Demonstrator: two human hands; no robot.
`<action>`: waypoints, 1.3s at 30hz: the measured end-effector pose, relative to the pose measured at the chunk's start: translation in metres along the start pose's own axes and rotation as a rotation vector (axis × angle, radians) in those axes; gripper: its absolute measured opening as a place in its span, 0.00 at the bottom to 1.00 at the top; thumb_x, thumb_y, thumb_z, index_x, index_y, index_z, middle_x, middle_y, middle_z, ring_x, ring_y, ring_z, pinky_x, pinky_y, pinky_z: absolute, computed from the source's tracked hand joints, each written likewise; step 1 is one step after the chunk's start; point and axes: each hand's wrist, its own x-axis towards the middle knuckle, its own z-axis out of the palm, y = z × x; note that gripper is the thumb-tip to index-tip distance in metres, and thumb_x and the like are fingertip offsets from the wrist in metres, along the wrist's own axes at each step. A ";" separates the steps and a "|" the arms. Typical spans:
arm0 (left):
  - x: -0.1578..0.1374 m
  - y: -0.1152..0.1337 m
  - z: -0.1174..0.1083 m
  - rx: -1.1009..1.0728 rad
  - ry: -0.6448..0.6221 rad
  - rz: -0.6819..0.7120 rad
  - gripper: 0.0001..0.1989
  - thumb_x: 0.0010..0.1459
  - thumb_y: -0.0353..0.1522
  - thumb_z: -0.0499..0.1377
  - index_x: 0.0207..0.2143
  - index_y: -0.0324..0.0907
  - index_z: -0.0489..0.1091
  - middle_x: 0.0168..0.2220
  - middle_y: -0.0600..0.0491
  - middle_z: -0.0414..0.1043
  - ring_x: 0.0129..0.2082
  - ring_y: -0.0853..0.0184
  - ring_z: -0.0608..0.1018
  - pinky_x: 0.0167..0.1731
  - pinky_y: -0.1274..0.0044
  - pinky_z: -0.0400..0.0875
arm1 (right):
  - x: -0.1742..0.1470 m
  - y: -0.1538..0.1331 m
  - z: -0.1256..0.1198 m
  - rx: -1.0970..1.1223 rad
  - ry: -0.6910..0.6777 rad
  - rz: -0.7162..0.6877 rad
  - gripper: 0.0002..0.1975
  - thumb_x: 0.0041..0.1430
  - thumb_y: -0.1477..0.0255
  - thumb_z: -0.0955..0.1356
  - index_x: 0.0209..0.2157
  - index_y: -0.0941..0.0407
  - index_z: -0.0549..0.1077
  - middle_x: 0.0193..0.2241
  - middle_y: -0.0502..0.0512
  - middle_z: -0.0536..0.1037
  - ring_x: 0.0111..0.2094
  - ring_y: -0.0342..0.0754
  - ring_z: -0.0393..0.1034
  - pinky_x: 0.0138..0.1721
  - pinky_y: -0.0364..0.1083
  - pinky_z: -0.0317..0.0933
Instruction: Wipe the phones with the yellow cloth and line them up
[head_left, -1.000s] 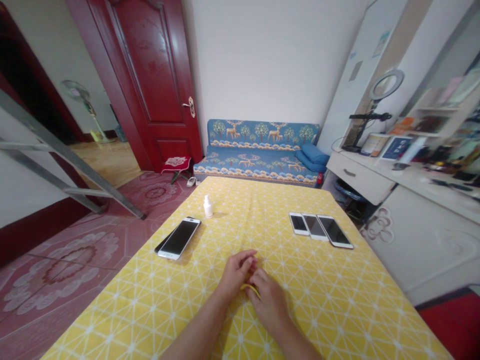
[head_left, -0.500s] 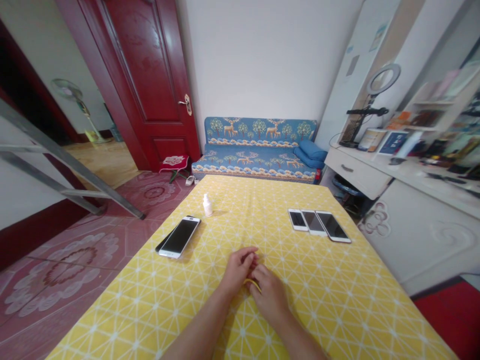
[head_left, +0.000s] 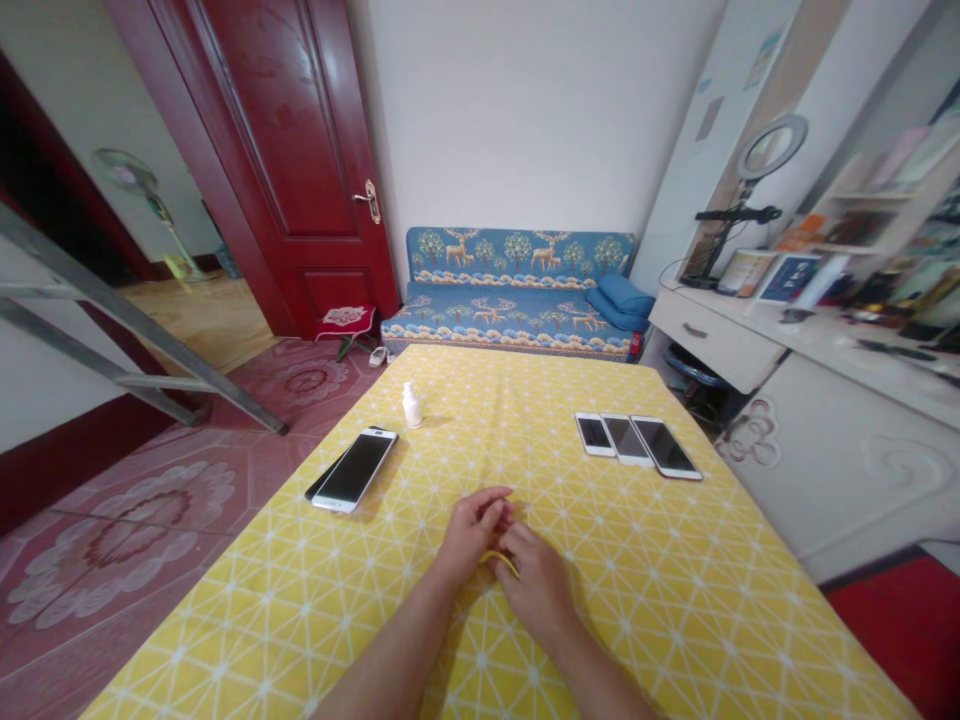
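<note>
My left hand (head_left: pixel 471 528) and my right hand (head_left: pixel 538 578) meet over the middle of the table, fingertips close together. A thin yellow curved strip (head_left: pixel 501 556), like a cord or band, shows between them by my right thumb. My right fingers are closed on it. Curled fingers and thumb of my left hand pinch at the same spot, but what lies in them is hidden. Two stacked phones lie at the left, a white-framed phone (head_left: pixel 356 470) over a dark phone (head_left: pixel 318 485). At the right a small phone (head_left: pixel 594 434), a middle phone (head_left: pixel 627 439) and a large phone (head_left: pixel 667 447) lie in a row.
A yellow patterned cloth (head_left: pixel 300 620) covers the table. A white pump bottle (head_left: pixel 412 408) stands upright at the far left. Beyond the table is a blue sofa (head_left: pixel 495 310). A white cabinet (head_left: pixel 847 440) stands at the right, a metal ladder (head_left: pixel 187 365) at the left.
The view has shifted slightly. Both hands stay together in nearly the same pose, and a little more of the yellow strip shows. The phones and bottle have not moved on the table.
</note>
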 end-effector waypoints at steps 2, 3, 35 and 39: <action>0.000 0.000 0.000 0.001 -0.011 0.003 0.20 0.55 0.41 0.60 0.45 0.37 0.73 0.35 0.47 0.76 0.31 0.67 0.76 0.35 0.75 0.71 | 0.000 0.000 0.000 0.007 -0.002 0.006 0.07 0.53 0.78 0.65 0.29 0.53 0.72 0.36 0.50 0.75 0.37 0.46 0.69 0.37 0.43 0.57; 0.000 0.000 -0.001 0.003 -0.015 0.003 0.20 0.55 0.41 0.60 0.45 0.37 0.73 0.35 0.47 0.76 0.31 0.67 0.76 0.35 0.75 0.71 | 0.000 0.000 0.000 0.013 -0.004 0.009 0.07 0.53 0.78 0.65 0.30 0.53 0.72 0.37 0.50 0.75 0.38 0.46 0.69 0.37 0.43 0.57; -0.004 0.084 -0.169 1.613 0.558 -0.025 0.39 0.49 0.42 0.60 0.62 0.38 0.56 0.55 0.35 0.63 0.56 0.44 0.63 0.52 0.58 0.58 | 0.000 0.003 -0.002 0.092 -0.010 0.012 0.03 0.55 0.73 0.67 0.28 0.53 0.74 0.31 0.49 0.74 0.33 0.44 0.68 0.34 0.41 0.56; -0.001 0.088 -0.183 1.591 0.353 -0.212 0.44 0.51 0.44 0.56 0.66 0.38 0.43 0.48 0.37 0.69 0.48 0.50 0.73 0.44 0.66 0.65 | -0.001 0.002 -0.002 0.086 -0.008 0.017 0.04 0.55 0.73 0.67 0.28 0.53 0.74 0.31 0.48 0.74 0.33 0.43 0.68 0.33 0.40 0.56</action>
